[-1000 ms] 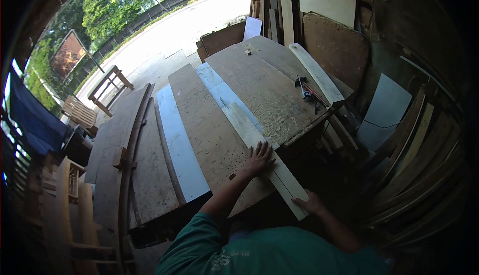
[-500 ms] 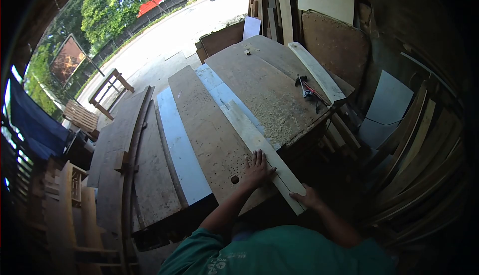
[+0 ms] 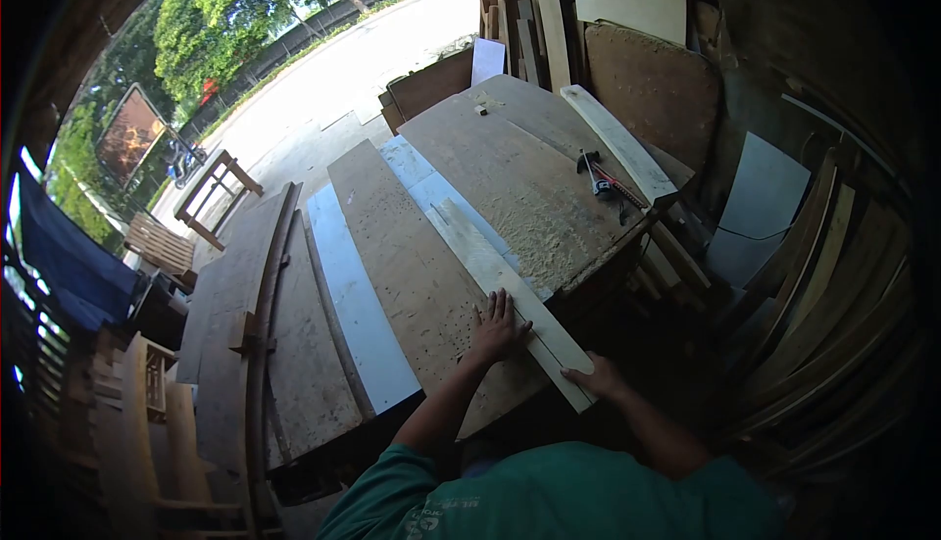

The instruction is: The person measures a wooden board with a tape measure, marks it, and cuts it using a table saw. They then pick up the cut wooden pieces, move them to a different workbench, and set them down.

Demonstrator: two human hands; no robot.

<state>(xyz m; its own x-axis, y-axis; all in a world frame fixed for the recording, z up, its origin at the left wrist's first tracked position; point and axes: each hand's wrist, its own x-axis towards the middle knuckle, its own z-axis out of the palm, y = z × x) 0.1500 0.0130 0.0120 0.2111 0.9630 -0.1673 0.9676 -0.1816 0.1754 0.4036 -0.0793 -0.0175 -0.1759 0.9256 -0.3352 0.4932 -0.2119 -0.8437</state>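
A long pale wooden plank (image 3: 492, 268) lies slantwise on the worn workbench (image 3: 407, 270), its near end reaching past the bench's front edge. A dark lengthwise line or gap shows near that end. My left hand (image 3: 500, 328) rests on the plank's left side with fingers spread, the palm toward the bench top. At the near end, my right hand (image 3: 598, 379) grips the plank's right edge, thumb on top and the other fingers mostly hidden. Sawdust (image 3: 537, 236) covers the bench just right of the plank.
A hammer (image 3: 591, 170) and a red tool (image 3: 619, 187) lie at the bench's right, beside another pale board (image 3: 622, 143). White strips (image 3: 361, 300) run along the bench. Stacked timber (image 3: 843, 315) stands at right, a small wooden table (image 3: 218, 197) at left.
The view has shifted slightly. Both hands stay on the plank, and my left forearm now covers the bench's round hole. Outside, the motorcycle has moved left along the road.
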